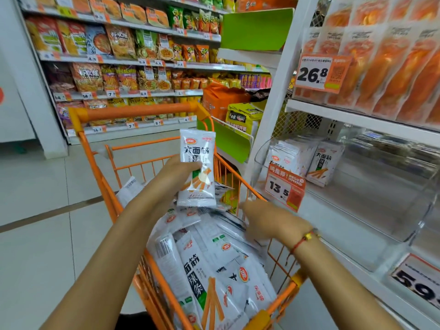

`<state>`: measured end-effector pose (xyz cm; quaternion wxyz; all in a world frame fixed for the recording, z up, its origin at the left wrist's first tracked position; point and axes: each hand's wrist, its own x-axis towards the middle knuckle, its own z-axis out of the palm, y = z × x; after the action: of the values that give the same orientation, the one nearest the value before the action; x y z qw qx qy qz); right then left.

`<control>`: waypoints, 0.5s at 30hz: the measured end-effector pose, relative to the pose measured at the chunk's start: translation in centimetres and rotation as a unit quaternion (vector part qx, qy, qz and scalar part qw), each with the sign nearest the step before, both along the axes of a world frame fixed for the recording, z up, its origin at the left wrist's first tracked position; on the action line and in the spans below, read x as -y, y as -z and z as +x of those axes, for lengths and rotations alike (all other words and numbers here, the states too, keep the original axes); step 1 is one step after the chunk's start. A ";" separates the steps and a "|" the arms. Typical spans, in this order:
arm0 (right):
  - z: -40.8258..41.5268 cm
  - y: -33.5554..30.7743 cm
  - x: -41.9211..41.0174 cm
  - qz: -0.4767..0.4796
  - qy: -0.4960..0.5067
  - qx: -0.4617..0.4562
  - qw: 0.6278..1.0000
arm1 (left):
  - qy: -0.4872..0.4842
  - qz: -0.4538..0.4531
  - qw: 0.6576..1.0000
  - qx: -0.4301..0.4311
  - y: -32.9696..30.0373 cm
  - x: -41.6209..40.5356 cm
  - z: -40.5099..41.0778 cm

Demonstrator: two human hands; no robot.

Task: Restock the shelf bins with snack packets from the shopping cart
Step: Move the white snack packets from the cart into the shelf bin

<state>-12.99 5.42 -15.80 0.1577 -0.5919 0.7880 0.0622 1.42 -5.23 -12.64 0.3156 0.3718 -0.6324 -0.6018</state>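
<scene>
while left hand point(183, 169) grips upright snack packet point(197, 171), long axis vertical, right hand point(266, 221) relaxed

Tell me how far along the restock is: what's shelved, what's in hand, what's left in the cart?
Early, it seems. Done: a few white packets stand in the clear shelf bin, which is mostly bare. In hand: the left hand holds one snack packet above the cart; the right hand reaches into the pile. Left: many packets in the cart.

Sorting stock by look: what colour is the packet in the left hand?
White packet with black lettering and orange sticks, held by the left hand; head view.
</scene>
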 end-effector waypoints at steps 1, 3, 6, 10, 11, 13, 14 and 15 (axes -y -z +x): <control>0.5 0.7 0.1 0.007 -0.006 -0.035 0.999 | -0.022 0.038 0.999 -0.019 -0.1 0.1 0.1; 1.1 1.6 0.1 0.002 -0.022 -0.094 0.995 | -0.042 0.105 0.992 -0.047 -0.1 0.4 0.4; 0.3 1.3 0.2 -0.021 -0.028 -0.090 0.995 | -0.041 0.117 0.991 -0.050 0.2 1.0 0.5; -1.5 -1.2 -0.9 -0.127 -0.072 0.094 0.985 | -0.047 0.036 0.998 -0.017 0.1 1.0 -0.1; -1.9 -2.1 -1.4 -0.178 -0.069 0.146 0.971 | -0.042 0.014 0.999 -0.004 0.0 0.8 -0.1; -2.7 -3.8 -2.6 -0.257 -0.056 0.240 0.934 | -0.039 -0.020 0.999 0.013 0.0 0.6 0.0; -3.2 -4.4 -3.1 -0.283 -0.046 0.291 0.913 | -0.032 -0.033 0.999 0.019 0.0 0.5 0.0; -3.5 -4.7 -3.5 -0.299 -0.034 0.344 0.890 | -0.020 -0.046 0.998 0.027 -0.1 0.4 -0.1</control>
<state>-16.45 8.90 -11.06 0.2323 -0.6215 0.6457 -0.3780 1.34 -5.60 -12.57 0.3272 0.3854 -0.6605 -0.5552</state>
